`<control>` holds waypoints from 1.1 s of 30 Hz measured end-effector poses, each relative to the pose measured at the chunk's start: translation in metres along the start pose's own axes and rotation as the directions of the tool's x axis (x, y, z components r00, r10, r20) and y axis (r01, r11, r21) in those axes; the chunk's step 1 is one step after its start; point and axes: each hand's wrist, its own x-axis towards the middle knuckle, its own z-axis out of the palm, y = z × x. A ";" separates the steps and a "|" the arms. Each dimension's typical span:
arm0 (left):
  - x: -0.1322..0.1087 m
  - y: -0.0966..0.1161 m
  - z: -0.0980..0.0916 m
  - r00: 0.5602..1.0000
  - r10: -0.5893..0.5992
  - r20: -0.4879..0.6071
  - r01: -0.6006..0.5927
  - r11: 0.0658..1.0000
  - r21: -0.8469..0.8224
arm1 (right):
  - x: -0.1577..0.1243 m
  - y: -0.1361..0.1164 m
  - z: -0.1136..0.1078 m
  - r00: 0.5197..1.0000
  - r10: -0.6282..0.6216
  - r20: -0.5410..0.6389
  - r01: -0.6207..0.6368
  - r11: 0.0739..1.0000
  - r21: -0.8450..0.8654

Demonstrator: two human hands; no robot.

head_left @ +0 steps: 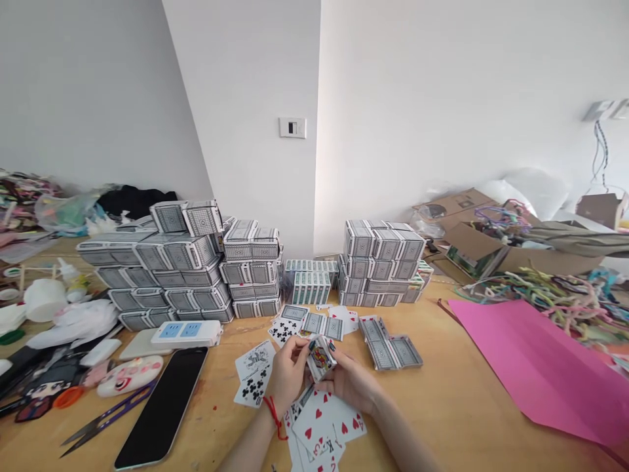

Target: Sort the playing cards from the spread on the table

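Observation:
Both my hands meet over the wooden table near its front edge. My left hand, with a red string round its wrist, and my right hand are both closed on a small stack of playing cards, face card up. Loose face-up cards with red hearts lie under my wrists. More cards with black clubs lie to the left, and others lie just beyond my hands. An opened card box lies to the right.
Stacks of boxed card decks line the wall. A black phone, scissors, a white power strip and clutter sit left. Pink paper, cardboard boxes and coloured strings lie right.

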 end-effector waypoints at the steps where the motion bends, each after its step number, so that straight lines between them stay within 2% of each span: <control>1: 0.000 -0.001 0.000 1.000 0.003 -0.017 -0.003 1.000 0.020 | 0.000 -0.001 0.000 1.000 0.010 0.004 -0.010 1.000 -0.002; 5: 0.003 -0.005 -0.002 0.988 0.002 -0.155 0.005 0.999 0.044 | -0.002 -0.003 0.001 0.999 0.039 0.031 -0.039 0.999 0.003; 8: 0.008 -0.010 -0.004 0.970 -0.034 -0.242 0.016 0.997 -0.076 | -0.003 -0.003 0.000 0.999 0.030 0.042 -0.032 0.998 0.054; 11: 0.012 -0.017 -0.006 0.959 -0.082 -0.273 0.030 0.981 -0.191 | -0.004 -0.003 -0.001 0.999 -0.037 0.003 0.037 0.995 0.095; 14: 0.013 -0.019 -0.008 0.961 -0.086 -0.263 0.039 0.983 -0.179 | -0.004 -0.005 0.001 0.988 -0.140 -0.059 0.145 0.986 0.081; 17: 0.011 -0.014 -0.005 0.979 -0.048 -0.197 0.028 0.994 -0.104 | -0.004 -0.006 0.004 0.976 -0.192 -0.098 0.196 0.980 0.034; 22: 0.002 0.004 0.001 0.999 0.050 -0.013 -0.051 0.997 -0.055 | -0.002 -0.005 0.006 0.955 -0.251 -0.156 0.252 0.968 -0.012; 28: -0.002 0.023 -0.001 0.972 0.149 0.180 -0.175 0.974 0.141 | -0.002 -0.007 0.006 0.933 -0.314 -0.176 0.302 0.949 -0.092; 33: -0.001 0.025 -0.002 0.949 0.196 0.247 -0.252 0.942 0.220 | -0.003 -0.008 0.008 0.945 -0.303 -0.119 0.286 0.947 -0.147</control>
